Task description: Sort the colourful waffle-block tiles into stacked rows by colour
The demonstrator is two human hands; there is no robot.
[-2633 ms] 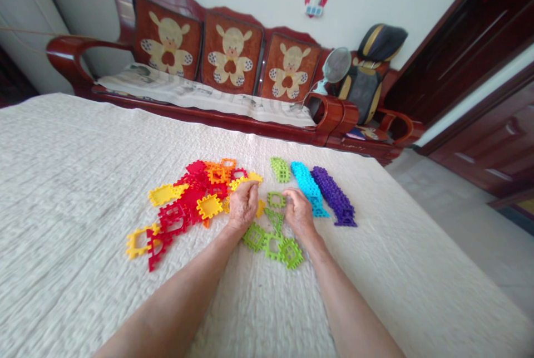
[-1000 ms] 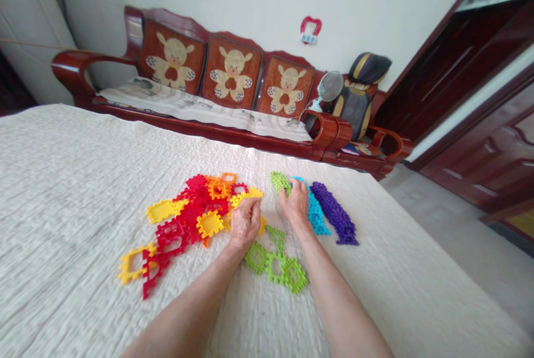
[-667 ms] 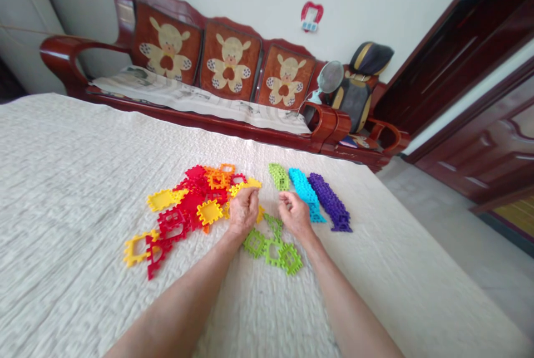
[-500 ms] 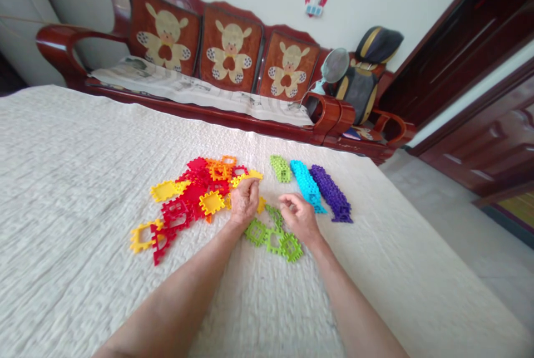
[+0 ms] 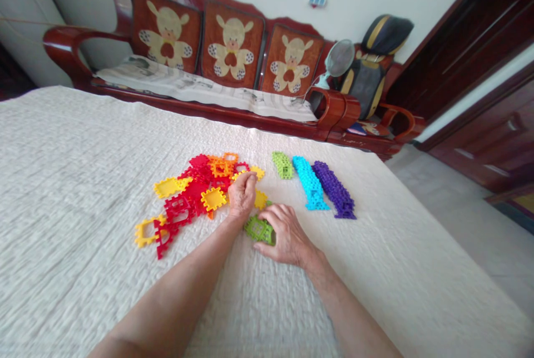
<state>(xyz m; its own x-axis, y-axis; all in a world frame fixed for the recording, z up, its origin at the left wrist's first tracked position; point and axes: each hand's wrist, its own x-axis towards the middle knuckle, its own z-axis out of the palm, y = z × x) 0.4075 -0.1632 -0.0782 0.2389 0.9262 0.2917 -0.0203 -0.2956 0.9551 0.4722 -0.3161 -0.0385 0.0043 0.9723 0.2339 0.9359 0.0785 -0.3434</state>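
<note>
My right hand (image 5: pixel 287 237) is curved around the loose green interlocking plastic pieces (image 5: pixel 257 230), with thumb at the near side and fingers at the far side. Its palm covers some of them. Beside it, my left hand (image 5: pixel 242 195) is closed in a fist at the edge of the red and yellow pieces; its fingers hide whatever may be in them. A yellow piece (image 5: pixel 214 199) lies just left of that fist. Under and behind it is a heap of red pieces (image 5: pixel 196 191), with orange pieces (image 5: pixel 221 166) at its far end.
Farther back on the white quilted cover (image 5: pixel 104 180) lie a green row (image 5: pixel 282 165), a blue row (image 5: pixel 310 182) and a purple row (image 5: pixel 334 188) of pieces. A wooden sofa (image 5: pixel 233 110) with bear cushions stands beyond, and a small fan (image 5: pixel 339 58) is near its right end.
My right hand has moved left and nearer to me, onto the green pieces, and the loose green pieces are now closer together. My left hand stays by the yellow pieces, still closed.
</note>
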